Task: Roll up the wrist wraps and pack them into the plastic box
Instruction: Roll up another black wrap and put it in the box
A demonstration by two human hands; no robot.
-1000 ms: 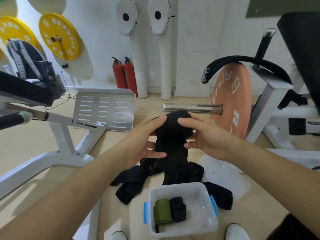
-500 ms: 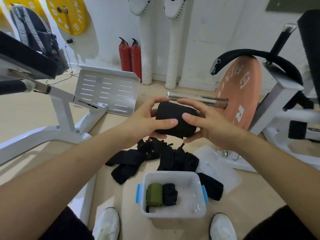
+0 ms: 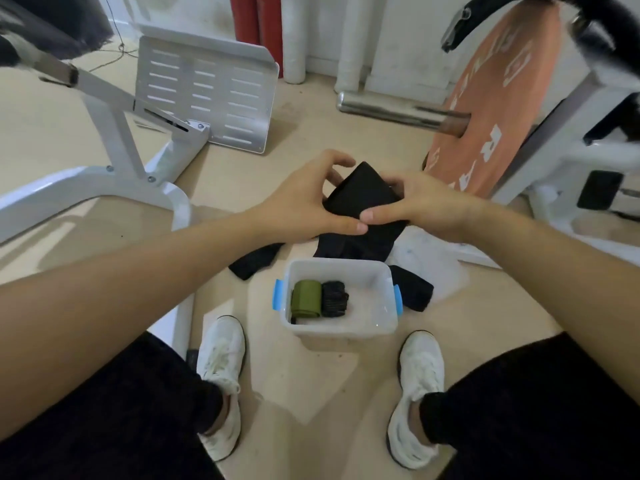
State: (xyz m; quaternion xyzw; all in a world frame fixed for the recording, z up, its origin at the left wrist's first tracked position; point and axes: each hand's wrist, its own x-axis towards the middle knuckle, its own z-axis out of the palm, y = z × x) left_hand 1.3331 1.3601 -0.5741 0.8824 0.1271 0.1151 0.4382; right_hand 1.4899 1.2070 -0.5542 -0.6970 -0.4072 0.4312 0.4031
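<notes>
Both hands hold a black wrist wrap [image 3: 362, 195] rolled into a thick bundle, above the floor behind the box. My left hand [image 3: 304, 199] grips its left end, thumb underneath and fingers curled over the top. My right hand [image 3: 420, 204] grips the right end, thumb pressing on the front. Below stands the clear plastic box [image 3: 341, 325] with blue latches; inside lie a rolled green wrap [image 3: 305, 302] and a rolled black wrap [image 3: 334, 299], side by side at the left. More loose black wraps [image 3: 356, 244] lie on the floor behind the box, partly hidden.
The clear box lid [image 3: 426, 258] lies on the floor right of the wraps. An orange weight plate [image 3: 485, 109] on a steel bar [image 3: 398, 110] stands behind right. A white bench frame [image 3: 114, 147] and metal footplate [image 3: 204, 95] are at left. My white shoes [image 3: 221, 382] flank the box.
The loose tail of the wrap has been rolled in, and the bundle has come down and tilted closer to the box. The camera has tipped downward, bringing my shoes into view.
</notes>
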